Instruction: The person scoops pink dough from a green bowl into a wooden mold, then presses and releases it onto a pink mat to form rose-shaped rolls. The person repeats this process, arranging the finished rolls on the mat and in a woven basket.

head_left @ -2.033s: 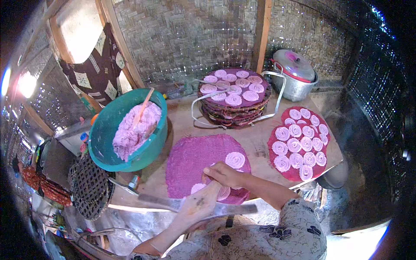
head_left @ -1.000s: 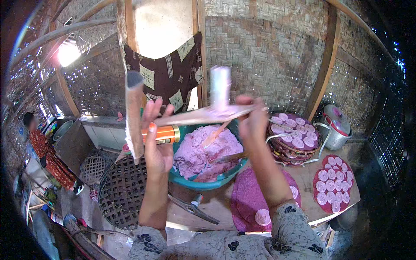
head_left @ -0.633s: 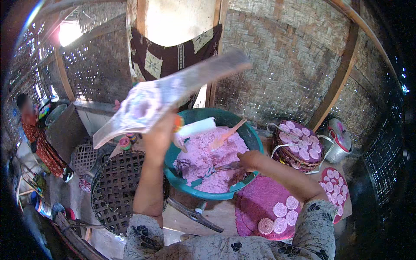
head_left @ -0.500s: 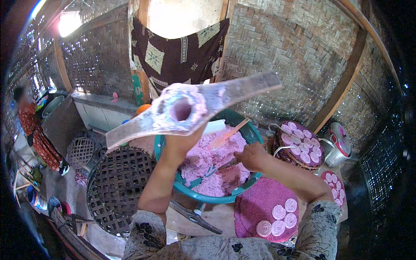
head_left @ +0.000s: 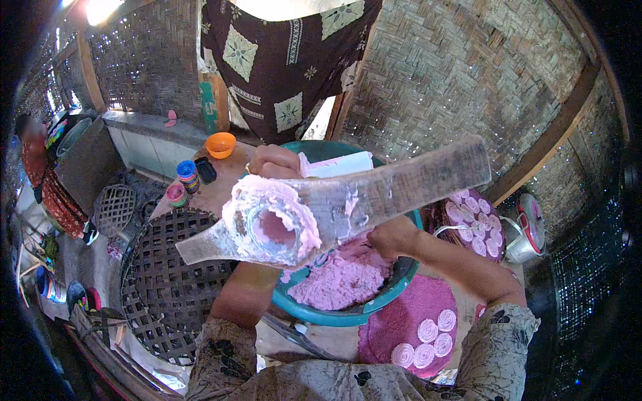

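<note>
A wooden press (head_left: 408, 190) with two long bar handles and a dough-smeared round opening is held up in front of me. My left hand (head_left: 274, 160) is closed around it from behind; most of the grip is hidden. Beside those fingers lies a white tube-like piece (head_left: 341, 165) smeared with pink. Below is a teal basin (head_left: 321, 317) of crumbly pink dough (head_left: 344, 281). My right hand (head_left: 394, 237) is curled low over the dough, its fingertips partly hidden by the press, so what it holds cannot be made out.
Right of the basin, a magenta mat (head_left: 394, 321) bears several pink spirals, with more on a round tray (head_left: 471, 224) near a metal pot (head_left: 525, 230). Left are a lattice tray (head_left: 174, 287), orange bowl (head_left: 220, 145) and stacked colourful rings (head_left: 187, 175). Another person (head_left: 50, 180) stands far left.
The press has come lower and nearer, its long handle now covering more of the basin. My left-hand fingers show above it. The spatula in the dough is now hidden, and the view has shifted.
</note>
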Demonstrator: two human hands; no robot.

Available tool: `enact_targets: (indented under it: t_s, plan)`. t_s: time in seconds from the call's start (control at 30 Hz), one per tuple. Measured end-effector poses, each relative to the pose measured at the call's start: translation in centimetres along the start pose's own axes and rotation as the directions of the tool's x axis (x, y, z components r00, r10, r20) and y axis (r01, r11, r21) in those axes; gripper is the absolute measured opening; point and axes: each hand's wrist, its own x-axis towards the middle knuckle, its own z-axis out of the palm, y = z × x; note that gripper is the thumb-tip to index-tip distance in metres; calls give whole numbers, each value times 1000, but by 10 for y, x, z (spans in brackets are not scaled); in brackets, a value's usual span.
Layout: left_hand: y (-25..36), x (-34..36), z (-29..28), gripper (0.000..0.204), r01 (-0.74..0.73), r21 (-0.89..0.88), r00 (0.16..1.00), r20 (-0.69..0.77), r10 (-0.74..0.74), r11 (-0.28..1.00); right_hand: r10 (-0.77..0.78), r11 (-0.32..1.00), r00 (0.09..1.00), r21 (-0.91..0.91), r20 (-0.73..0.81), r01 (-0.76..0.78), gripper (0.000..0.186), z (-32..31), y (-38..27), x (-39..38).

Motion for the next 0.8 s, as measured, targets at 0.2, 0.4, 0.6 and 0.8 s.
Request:
enact_targets:
  t_s: [0.2,0.4,0.6,0.8]
  plan:
    - [7,9,-4,29,-42,19,999,-21,43,999,-53,980,997,190,-49,61,22,-37,-37,2]
    - [29,38,-1,31,-76,142,996,54,69,987,-102,977,980,168,-168,131,32,-37,-54,-1]
    - [50,91,-2,34,-316,393,913,373,164,864,129,925,982,373,-141,-68,42,-69,-11,-103]
    - [22,88,-12,27,-523,431,707,701,92,735,105,631,884,718,-455,294,39,-74,29,-206]
